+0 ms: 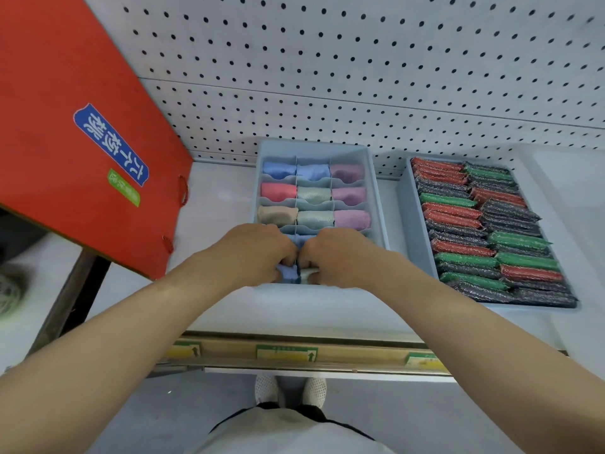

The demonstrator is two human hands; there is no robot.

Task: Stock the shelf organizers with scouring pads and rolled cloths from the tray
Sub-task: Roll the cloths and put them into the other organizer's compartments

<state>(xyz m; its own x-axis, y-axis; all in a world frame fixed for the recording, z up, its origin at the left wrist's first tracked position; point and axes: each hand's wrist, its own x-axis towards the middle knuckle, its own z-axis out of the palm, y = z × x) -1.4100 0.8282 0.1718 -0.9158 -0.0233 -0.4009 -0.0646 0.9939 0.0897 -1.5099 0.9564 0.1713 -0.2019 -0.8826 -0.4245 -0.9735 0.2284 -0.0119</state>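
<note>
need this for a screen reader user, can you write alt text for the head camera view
Two bare hands, left hand and right hand, press rolled cloths into the near row of a pale blue divided organizer on a white shelf. To its right sits a tray packed with red, green and dark scouring pads; a red paper bag leans at left.

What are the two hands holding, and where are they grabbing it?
The left hand grips a blue cloth by its top, in the organizer. The right hand holds a whitish cloth; where, cannot be told.
</note>
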